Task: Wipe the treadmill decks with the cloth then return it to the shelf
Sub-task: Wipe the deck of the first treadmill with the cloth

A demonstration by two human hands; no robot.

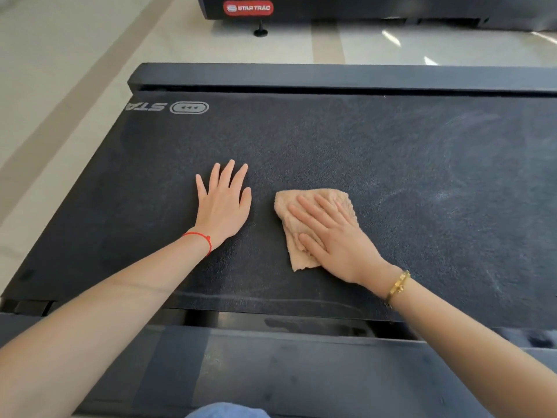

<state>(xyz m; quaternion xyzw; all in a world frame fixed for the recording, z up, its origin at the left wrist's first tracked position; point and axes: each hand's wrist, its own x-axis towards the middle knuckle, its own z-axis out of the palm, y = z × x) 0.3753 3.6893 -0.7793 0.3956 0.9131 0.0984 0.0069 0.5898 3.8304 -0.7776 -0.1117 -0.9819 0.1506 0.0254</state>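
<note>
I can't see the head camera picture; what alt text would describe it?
A person's right hand presses a beige cloth flat on a dark treadmill belt, while the left hand rests open on the belt beside it. A second treadmill stands beyond on the pale floor.

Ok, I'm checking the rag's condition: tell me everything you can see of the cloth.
The cloth is a small beige, nubby terry-looking rag, crumpled and loosely folded, lying flat on the dark treadmill belt near its middle. The right hand presses it down with straight fingers, covering its right part. No stains or tears show. The left hand rests beside it, apart.
</note>
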